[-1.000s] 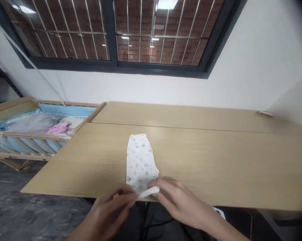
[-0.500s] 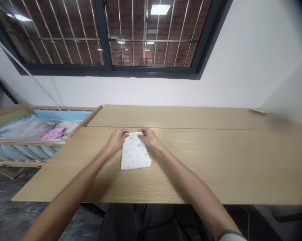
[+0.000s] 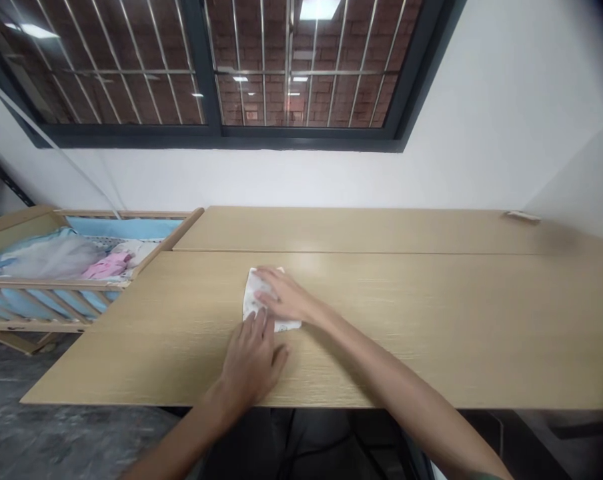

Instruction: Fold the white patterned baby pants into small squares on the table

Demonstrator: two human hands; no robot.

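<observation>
While the right hand (image 3: 281, 300) lies palm down across it, item one of the head view, a small folded cloth (image 3: 250, 288), white with a faint print, sits on the near slab of the desk (image 3: 431, 320). It is left of centre, just short of the seam between the two slabs.

Right hand: flat, fingers loosely spread, covering most of the cloth; nothing pinched.

Left hand (image 3: 254, 363): flat on the desk, fingers close together, tips touching the cloth's near edge; nothing pinched.

Handling note (judgement): the fabric looks thin and soft, so the fold is best set by an even press of the whole palm, stroking outward from the middle. The left fingertips should square the near edge without pushing it under, lest the layers slide or bunch.

Adjacent: wooden crib (image 3: 46, 284) off the desk's left end, holding blue, grey and pink bedding. Small flat object (image 3: 522, 215) at the far right corner, too small to identify. Barred window (image 3: 291, 67) above.
</observation>
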